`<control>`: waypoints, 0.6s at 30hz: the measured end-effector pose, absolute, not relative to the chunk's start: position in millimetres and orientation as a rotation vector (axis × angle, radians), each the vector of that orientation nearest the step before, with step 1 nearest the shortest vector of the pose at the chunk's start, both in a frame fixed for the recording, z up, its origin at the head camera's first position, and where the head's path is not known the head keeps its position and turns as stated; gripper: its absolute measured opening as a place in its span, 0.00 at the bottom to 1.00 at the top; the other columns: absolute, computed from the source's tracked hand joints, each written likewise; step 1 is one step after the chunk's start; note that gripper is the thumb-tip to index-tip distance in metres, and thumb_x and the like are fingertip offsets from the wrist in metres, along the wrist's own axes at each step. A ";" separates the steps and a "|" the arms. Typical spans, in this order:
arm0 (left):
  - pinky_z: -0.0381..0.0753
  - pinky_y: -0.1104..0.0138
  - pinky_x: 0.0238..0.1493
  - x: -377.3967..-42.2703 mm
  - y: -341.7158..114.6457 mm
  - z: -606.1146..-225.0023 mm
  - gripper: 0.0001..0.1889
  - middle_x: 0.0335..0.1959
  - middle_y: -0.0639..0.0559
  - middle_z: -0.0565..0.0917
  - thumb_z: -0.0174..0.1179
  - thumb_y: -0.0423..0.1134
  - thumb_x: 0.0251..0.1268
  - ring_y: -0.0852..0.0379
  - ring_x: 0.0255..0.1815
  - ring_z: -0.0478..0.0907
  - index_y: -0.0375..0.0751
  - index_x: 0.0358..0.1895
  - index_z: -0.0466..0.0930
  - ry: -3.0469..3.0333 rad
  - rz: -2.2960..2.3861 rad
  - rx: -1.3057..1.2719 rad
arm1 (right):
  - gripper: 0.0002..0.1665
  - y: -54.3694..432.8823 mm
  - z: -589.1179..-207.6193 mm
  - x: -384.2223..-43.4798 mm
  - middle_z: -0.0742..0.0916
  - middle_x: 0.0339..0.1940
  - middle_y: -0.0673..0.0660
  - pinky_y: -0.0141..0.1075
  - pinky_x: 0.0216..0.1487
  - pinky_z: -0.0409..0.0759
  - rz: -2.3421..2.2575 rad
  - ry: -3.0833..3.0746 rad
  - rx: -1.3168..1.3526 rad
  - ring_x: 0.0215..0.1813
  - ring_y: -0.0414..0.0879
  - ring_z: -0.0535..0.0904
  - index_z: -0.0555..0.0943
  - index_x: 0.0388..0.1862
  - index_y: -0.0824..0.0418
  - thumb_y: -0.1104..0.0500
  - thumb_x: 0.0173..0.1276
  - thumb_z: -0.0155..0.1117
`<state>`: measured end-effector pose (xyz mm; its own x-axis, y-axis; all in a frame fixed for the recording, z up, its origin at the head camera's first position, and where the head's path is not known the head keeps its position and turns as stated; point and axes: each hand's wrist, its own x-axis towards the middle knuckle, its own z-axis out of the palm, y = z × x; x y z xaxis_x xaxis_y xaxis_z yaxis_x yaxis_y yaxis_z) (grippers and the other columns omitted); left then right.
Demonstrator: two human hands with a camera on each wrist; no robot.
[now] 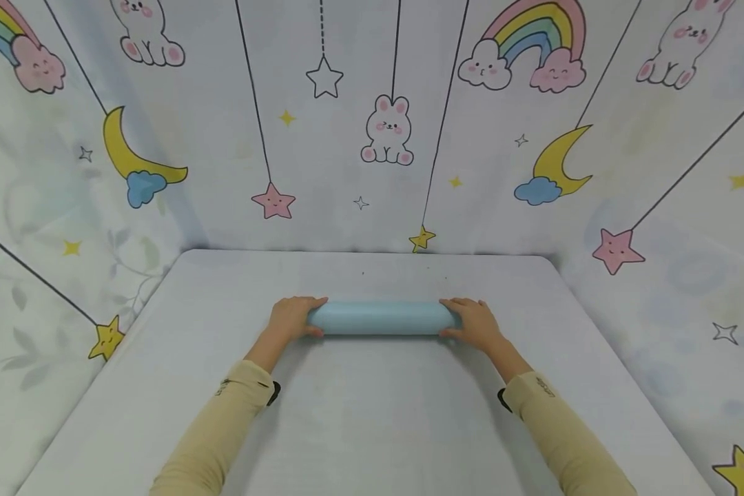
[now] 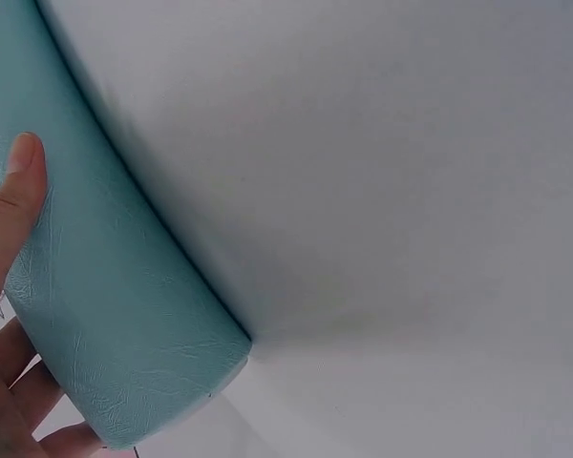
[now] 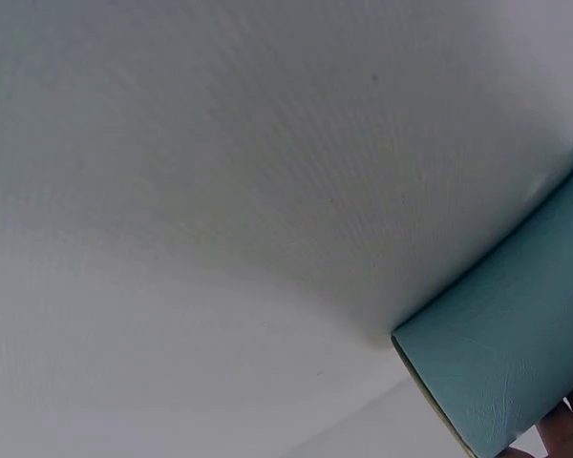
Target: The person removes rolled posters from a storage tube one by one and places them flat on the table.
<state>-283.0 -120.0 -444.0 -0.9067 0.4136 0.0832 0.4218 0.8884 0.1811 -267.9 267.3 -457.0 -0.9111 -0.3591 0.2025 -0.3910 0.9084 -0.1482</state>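
A light blue roll (image 1: 381, 318), like a rolled-up mat with a finely creased, leathery surface, lies crosswise on the white tabletop. My left hand (image 1: 290, 318) grips its left end, thumb on the near side and fingers on the far side. At the opposite end my right hand (image 1: 476, 322) holds it the same way. In the left wrist view the thumb (image 2: 19, 186) presses along the blue roll (image 2: 124, 277), with fingers curled beyond it. Only some fingertips (image 3: 563, 429) of the right hand appear by the roll (image 3: 506, 334) in the right wrist view.
The white tabletop (image 1: 378, 420) extends around the roll, with rounded far corners. A white curtain-like backdrop (image 1: 347, 138) printed with bunnies, stars, moons and rainbows rises behind it and along both sides. A few tiny dark specks mark the tabletop's far part.
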 end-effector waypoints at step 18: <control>0.77 0.58 0.32 -265.0 -118.8 -443.4 0.40 0.53 0.49 0.79 0.71 0.58 0.34 0.45 0.47 0.78 0.51 0.59 0.74 -2.972 -0.195 -0.743 | 0.42 273.9 -455.6 -241.0 0.80 0.52 0.63 0.62 0.53 0.63 0.275 -2.838 0.607 0.55 0.59 0.74 0.75 0.58 0.61 0.45 0.44 0.75</control>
